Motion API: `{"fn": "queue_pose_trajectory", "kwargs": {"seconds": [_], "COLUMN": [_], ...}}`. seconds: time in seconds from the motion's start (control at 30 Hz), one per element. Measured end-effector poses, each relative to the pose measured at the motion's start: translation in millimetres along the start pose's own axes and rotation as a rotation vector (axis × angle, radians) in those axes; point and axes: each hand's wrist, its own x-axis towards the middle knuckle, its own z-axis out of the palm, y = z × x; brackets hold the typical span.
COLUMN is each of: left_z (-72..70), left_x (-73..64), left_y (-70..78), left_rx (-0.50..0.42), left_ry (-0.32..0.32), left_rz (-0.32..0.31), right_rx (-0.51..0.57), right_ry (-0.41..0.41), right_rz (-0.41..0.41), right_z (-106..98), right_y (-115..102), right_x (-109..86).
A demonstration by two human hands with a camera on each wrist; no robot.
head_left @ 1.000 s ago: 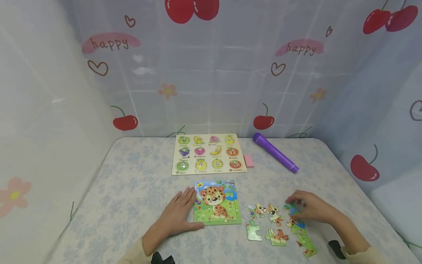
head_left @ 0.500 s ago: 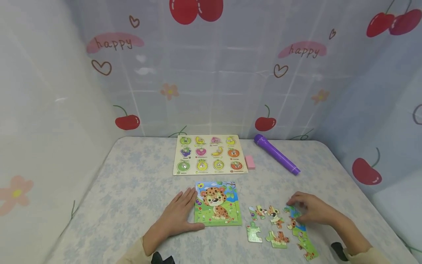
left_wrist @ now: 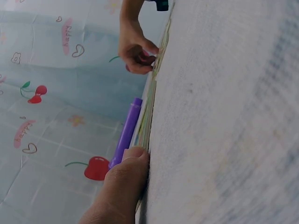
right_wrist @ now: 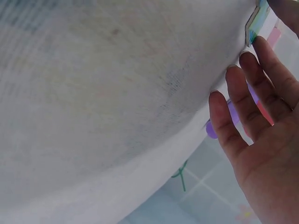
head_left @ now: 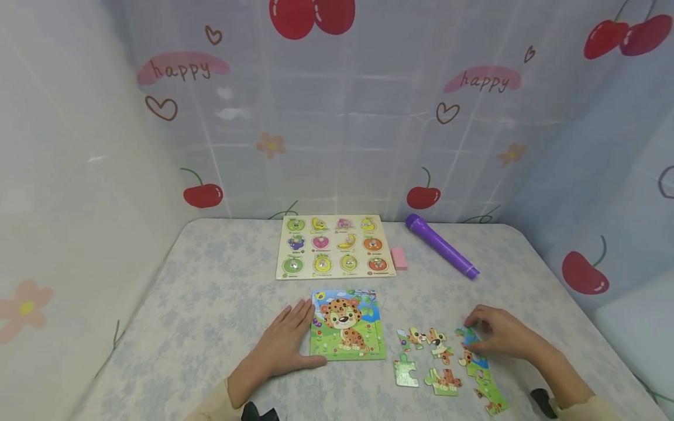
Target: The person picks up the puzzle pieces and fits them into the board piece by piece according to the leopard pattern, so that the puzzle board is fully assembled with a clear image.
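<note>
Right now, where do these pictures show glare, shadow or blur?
Head view: white glare streaks the cherry-print curtain, and a soft shadow lies beside the right hand; left wrist view: the tablecloth near the lens is blurred; right wrist view: the tablecloth is blurred too, and the right hand looks dim.

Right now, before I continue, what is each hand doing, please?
Left hand: open, at the edge of the leopard picture.
Right hand: touching a puzzle piece; whether it grips cannot be told.
</note>
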Motion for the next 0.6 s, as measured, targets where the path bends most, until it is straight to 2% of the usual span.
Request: {"fn": "queue_pose_trajectory", "kwargs": {"seconds": [0.13,0.3,0.5,0.6], "left_z": [1.1,1.1,0.4,-0.2], "left_x": [-0.5,-0.3,1.0,1.1], "left_y": [0.2,0.3,0.5,0.7], "left_rx": [-0.007,-0.001,0.005,0.003], "left_ry": [-0.010,-0.019,-0.011,-0.014], "left_rz": [-0.004,-0.011,-0.003,-0.006], "right_rx": [0.026,0.062,0.028,-0.002], "right_ry": [0.020,0.017,-0.014,0.004], "right_rz": [-0.005,-0.060,-0.064,-0.072], "right_z": [1.2,2.0,-0.3,-1.2], "right_y": [0.4,1.5,0.8,-0.6], "right_x": [-1.4,-0.3,3.0,3.9]}}
